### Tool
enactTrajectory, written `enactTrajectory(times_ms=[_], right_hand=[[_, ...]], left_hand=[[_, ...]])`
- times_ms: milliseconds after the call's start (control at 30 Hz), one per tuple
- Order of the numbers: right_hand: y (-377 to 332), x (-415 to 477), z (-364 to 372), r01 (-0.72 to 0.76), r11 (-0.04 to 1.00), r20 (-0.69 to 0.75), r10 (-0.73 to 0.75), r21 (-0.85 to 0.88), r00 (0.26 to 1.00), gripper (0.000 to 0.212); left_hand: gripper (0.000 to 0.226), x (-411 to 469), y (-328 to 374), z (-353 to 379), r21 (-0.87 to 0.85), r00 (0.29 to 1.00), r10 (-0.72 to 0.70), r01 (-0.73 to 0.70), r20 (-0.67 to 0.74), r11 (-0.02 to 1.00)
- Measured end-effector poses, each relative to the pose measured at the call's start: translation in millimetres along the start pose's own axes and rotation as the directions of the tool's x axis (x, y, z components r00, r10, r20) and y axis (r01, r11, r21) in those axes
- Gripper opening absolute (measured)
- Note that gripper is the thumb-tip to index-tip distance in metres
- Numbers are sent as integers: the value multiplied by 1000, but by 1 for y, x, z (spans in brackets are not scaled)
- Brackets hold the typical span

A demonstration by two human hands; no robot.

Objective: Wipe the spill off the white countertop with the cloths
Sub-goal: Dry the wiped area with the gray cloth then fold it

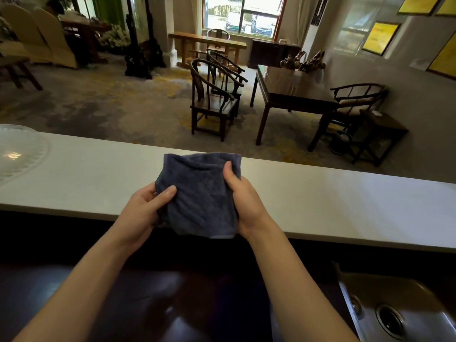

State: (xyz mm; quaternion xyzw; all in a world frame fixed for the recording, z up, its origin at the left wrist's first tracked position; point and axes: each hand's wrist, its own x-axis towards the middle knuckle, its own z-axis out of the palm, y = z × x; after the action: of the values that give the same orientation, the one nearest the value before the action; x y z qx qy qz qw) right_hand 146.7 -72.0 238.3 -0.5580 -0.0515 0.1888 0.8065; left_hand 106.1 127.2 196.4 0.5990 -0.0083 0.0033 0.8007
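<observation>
A dark blue cloth (199, 193) is held up over the near edge of the white tabletop (345, 193) — left hand (143, 213) pinching its left side, right hand (244, 206) its right, fingers clamped on the fabric on both. The long axis is run near-to-far, roughly. No spill can be made out on the surface. Both wrists are angled inward — the cloth probably just needs lowering flat.

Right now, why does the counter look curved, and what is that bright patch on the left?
Head view: the wide-angle lens bends the counter; the bright patch is glare on a clear lid; window daylight washes out the far room; below the cloth all is deep shadow.
</observation>
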Motion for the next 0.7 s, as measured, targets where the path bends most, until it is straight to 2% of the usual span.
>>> enactTrajectory(times_ms=[67, 133, 200, 300, 433, 567, 700], right_hand=[[1, -9, -5, 41, 976, -90, -62, -216, 994, 37], [9, -21, -12, 60, 901, -143, -134, -429, 981, 38], [26, -33, -22, 72, 856, -150, -172, -512, 974, 34], [59, -53, -37, 80, 890, -129, -153, -450, 980, 21], [111, -72, -54, -16, 959, -154, -30, -283, 988, 19], [167, -82, -65, -115, 960, -200, 64, -256, 978, 18], [212, -85, -73, -247, 909, -221, 179, -337, 959, 19]], left_hand=[[30, -5, -4, 3, 43, 999, 41, -41, 4, 998], [32, -13, -13, 2, 88, 997, 74, -75, 22, 993], [35, -25, -29, 0, 123, 996, 85, -89, 33, 988], [41, -47, -62, -7, 153, 998, 64, -68, 29, 986], [47, -74, -108, -21, 141, 999, -17, 21, -28, 990], [51, -96, -151, -37, 196, 989, -125, 139, -84, 971], [53, -111, -191, -57, 290, 965, -228, 257, -131, 922]])
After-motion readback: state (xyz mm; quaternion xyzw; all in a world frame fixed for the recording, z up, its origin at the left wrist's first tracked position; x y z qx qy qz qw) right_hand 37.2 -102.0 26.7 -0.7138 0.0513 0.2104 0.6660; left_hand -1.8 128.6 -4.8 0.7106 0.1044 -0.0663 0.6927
